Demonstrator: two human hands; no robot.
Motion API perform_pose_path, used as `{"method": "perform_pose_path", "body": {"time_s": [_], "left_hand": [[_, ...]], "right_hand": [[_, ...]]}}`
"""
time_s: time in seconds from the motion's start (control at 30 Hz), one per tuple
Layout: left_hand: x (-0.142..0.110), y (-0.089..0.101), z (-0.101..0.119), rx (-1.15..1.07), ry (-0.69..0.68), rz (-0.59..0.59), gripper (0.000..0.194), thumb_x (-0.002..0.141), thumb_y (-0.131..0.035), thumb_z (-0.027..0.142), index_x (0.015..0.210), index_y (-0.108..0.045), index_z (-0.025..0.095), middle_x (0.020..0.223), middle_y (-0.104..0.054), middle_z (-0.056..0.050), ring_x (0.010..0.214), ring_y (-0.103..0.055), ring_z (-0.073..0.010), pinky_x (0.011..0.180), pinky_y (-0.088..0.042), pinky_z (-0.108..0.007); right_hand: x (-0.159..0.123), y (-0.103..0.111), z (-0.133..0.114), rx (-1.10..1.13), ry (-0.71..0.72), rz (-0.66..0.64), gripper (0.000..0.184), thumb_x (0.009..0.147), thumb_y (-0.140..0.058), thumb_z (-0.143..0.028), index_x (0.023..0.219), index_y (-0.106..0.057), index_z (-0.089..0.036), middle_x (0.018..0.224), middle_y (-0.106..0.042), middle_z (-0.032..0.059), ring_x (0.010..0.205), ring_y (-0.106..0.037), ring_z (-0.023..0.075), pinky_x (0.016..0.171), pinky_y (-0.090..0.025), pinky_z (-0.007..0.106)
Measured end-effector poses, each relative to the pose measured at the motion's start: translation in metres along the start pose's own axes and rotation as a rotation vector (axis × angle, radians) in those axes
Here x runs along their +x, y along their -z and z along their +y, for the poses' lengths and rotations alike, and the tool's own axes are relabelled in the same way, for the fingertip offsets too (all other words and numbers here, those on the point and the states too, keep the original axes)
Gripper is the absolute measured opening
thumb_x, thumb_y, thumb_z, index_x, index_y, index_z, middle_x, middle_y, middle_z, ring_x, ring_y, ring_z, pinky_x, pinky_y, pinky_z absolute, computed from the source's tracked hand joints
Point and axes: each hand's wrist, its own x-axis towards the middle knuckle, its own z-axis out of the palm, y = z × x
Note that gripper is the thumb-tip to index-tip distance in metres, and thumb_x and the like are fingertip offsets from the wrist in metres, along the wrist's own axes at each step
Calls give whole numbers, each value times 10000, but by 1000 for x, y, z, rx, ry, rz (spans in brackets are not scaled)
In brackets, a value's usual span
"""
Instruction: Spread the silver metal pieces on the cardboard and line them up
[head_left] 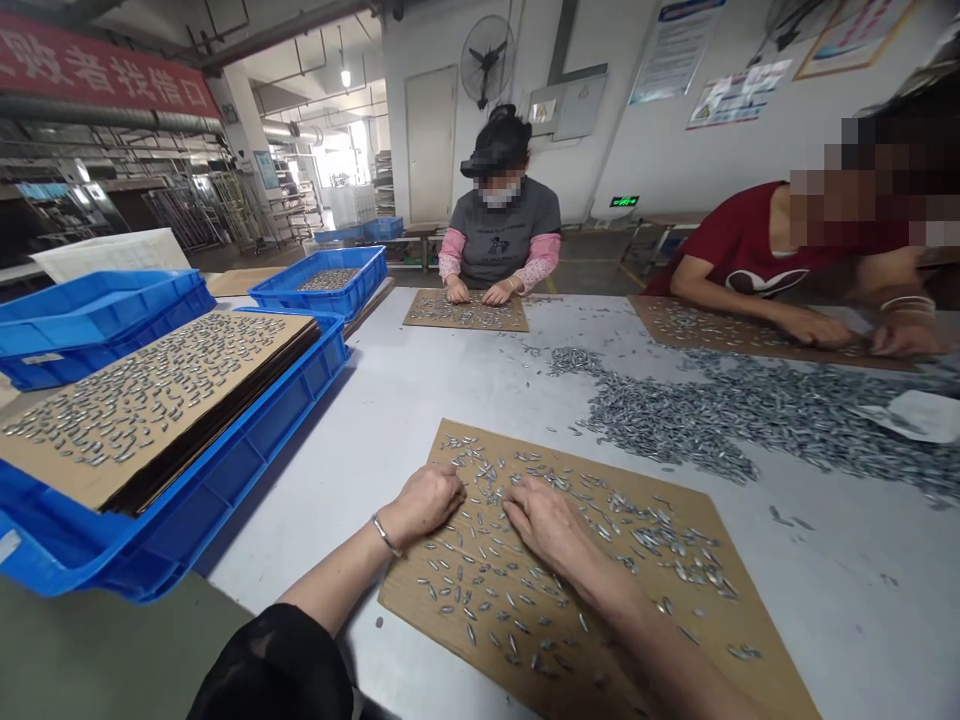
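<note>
A brown cardboard sheet lies on the table before me, scattered with small silvery metal pieces shaped like slim pointed ovals. My left hand, with a bracelet at its wrist, rests over the sheet's left part. Its fingers are curled together, and whatever is between the tips is hidden. Just to the right, my right hand reaches across the sheet, fingers bent down and drawn together among the pieces. I cannot make out what its tips hold. Pieces lie denser on the sheet's right side than near my left hand.
A big heap of metal pieces spreads across the table, with a white scoop-like object on it. At left, a blue crate holds stacked cardboard covered with pieces. Two co-workers handle pieces on their own sheets.
</note>
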Motion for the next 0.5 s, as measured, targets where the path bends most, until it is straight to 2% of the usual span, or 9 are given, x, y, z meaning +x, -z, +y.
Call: {"method": "perform_pose_path", "body": {"time_s": [0.13, 0.27, 0.4, 0.5], "left_hand": [[-9, 20, -13, -94, 130, 69, 227, 963, -512, 174, 870, -718, 184, 910, -678, -48, 836, -630, -161, 796, -478, -255], [-16, 30, -25, -130, 259, 128, 254, 921, -490, 165, 812, -720, 175, 847, -651, -51, 785, -606, -171, 742, -458, -270], [-13, 22, -26, -179, 280, 139, 234, 902, -504, 152, 796, -711, 177, 869, -667, -53, 775, -617, -169, 751, -464, -269], [-10, 10, -24, -219, 266, 152, 231, 922, -504, 163, 826, -714, 178, 911, -684, -64, 834, -641, -182, 809, -480, -277]], "right_hand": [[7, 0, -3, 14, 26, 1, 300, 1016, -423, -232, 924, -707, -209, 923, -639, 64, 826, -590, 188, 719, -368, 280], [19, 3, -2, 1, 26, -42, 249, 981, -463, -185, 860, -679, -203, 918, -662, 64, 824, -590, 185, 703, -344, 274], [28, 7, 7, -59, -35, -84, 234, 956, -467, -139, 823, -653, -191, 908, -671, 80, 828, -589, 190, 700, -326, 278], [31, 3, 15, -58, 9, -92, 224, 946, -474, -138, 813, -647, -189, 891, -672, 76, 829, -588, 190, 718, -336, 278]]}}
